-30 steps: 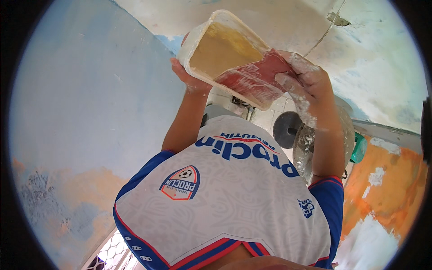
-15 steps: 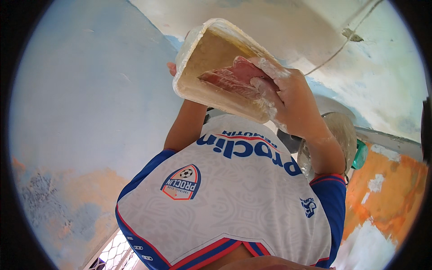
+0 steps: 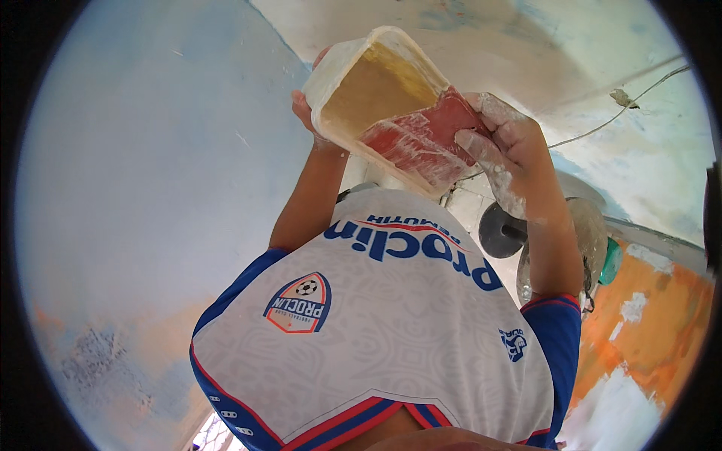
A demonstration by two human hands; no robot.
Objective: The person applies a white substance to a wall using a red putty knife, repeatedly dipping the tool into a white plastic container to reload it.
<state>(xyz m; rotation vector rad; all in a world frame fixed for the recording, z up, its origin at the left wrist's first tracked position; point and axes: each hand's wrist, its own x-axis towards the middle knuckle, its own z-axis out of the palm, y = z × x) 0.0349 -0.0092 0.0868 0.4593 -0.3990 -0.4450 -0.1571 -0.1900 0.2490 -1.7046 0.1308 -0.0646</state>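
A white rectangular plastic tub [image 3: 325, 81], smeared with pale filler, is held up in front of my chest with its open side tilted toward the view. My left hand [image 3: 302, 113] grips its left side; most of that hand is hidden behind the tub. My right hand [image 3: 511, 146], whitened with filler, pinches a flat red plastic filler spreader [image 3: 429, 134] between thumb and fingers. The spreader's blade lies across the right part of the tub's opening, streaked with white residue. A yellowish-beige layer coats the inside of the tub.
A pale blue wall [image 3: 165, 165] rises on the left. At upper right is a patchy whitish wall with a thin cable [image 3: 594, 135]. A dark round object [image 3: 500, 229], a greyish container [image 3: 585, 225] and a green item [image 3: 611, 263] stand beyond my right forearm, near an orange patchy wall [image 3: 654, 323].
The spreader has shifted right toward the tub's edge, turning so more of its blade shows. My right hand has moved right, outside the rim. The tub has moved slightly right.
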